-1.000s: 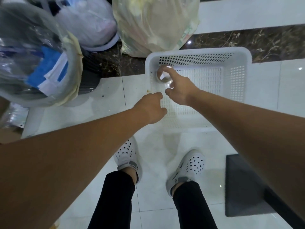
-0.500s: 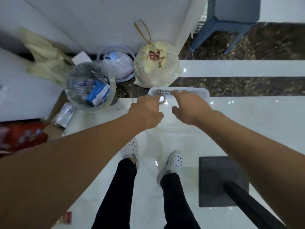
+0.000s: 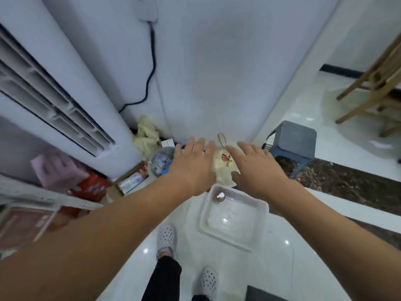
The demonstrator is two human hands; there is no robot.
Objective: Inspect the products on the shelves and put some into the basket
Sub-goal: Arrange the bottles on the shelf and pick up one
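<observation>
A tall white air-conditioner unit point(image 3: 50, 88) with slatted vents fills the far left, and a white wall point(image 3: 217, 61) with a black cable point(image 3: 152, 68) hanging down it rises behind everything. On the glossy white tiled floor point(image 3: 293, 268) sits the white plastic basket point(image 3: 233, 218), rectangular with perforated walls, just right of the person's feet in white perforated clogs point(image 3: 166, 237). Inside the basket, in its far left corner, lies one small round product point(image 3: 218, 197) with a shiny reflective top; it is too small to make out further. Beyond the basket a tied yellowish plastic bag point(image 3: 224, 168) stands against the wall, and to its left a clear bag point(image 3: 161, 161) holds what look like empty bottles with blue labels. A grey plastic stool point(image 3: 293, 142) stands at the right. At the near left a shelf edge point(image 3: 43, 200) carries red packets point(image 3: 91, 187), blurred. Both arms reach forward above the basket: the left hand point(image 3: 193, 166) and the right hand point(image 3: 256, 168) are apart, fingers straight and spread, palms down, each holding nothing.
</observation>
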